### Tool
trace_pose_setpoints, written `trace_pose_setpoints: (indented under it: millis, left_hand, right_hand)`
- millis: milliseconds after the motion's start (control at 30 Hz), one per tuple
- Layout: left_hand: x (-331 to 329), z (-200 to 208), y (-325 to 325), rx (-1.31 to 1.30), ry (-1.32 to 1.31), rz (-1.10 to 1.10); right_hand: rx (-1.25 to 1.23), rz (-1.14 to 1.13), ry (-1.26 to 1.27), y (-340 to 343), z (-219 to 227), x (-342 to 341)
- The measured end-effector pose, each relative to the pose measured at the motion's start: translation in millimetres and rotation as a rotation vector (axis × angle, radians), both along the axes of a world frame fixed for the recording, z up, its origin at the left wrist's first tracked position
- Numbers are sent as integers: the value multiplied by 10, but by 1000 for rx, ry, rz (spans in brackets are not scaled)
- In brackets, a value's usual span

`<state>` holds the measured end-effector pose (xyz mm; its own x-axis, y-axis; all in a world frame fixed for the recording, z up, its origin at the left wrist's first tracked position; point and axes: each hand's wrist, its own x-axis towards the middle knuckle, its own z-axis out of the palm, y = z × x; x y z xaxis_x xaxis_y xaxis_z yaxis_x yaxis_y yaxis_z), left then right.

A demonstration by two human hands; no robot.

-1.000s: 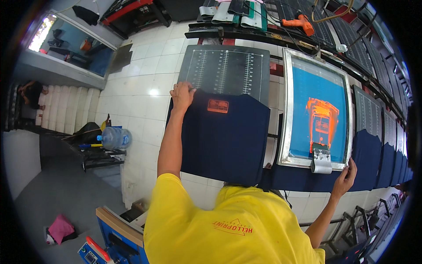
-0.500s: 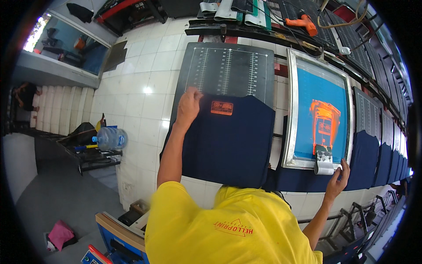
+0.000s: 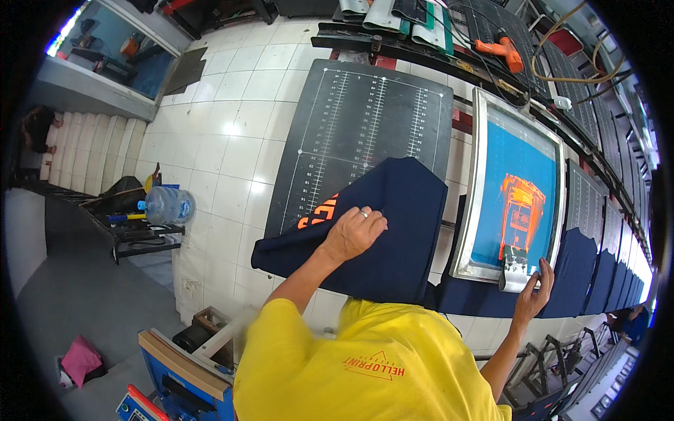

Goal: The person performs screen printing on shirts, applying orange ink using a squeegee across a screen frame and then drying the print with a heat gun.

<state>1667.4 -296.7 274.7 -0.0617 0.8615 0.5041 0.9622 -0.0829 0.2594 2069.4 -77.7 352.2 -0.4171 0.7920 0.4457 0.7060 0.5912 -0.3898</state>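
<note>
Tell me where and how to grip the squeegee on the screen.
Take the squeegee by its pale near end, probably best from the person's side with the right hand: that end overhangs the metal frame, while the dark far end meets orange ink.

Cloth (image 3: 404, 224), navy: left side creased, right side flatter. Screen (image 3: 495, 168), blue, silver-framed, orange-smeared: right of the cloth.
</note>
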Motion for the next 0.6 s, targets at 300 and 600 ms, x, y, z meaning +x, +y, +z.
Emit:
trace_pose_setpoints:
  millis: [300,600]
  left_hand:
    - [291,-145,-69,-49,-2,-34]
    - [280,-12,-28,-14,-117,-37]
  right_hand:
    - [-39,-4,35,-23,-2,-76]
    - [-32,-4,15,-48,-11,-72]
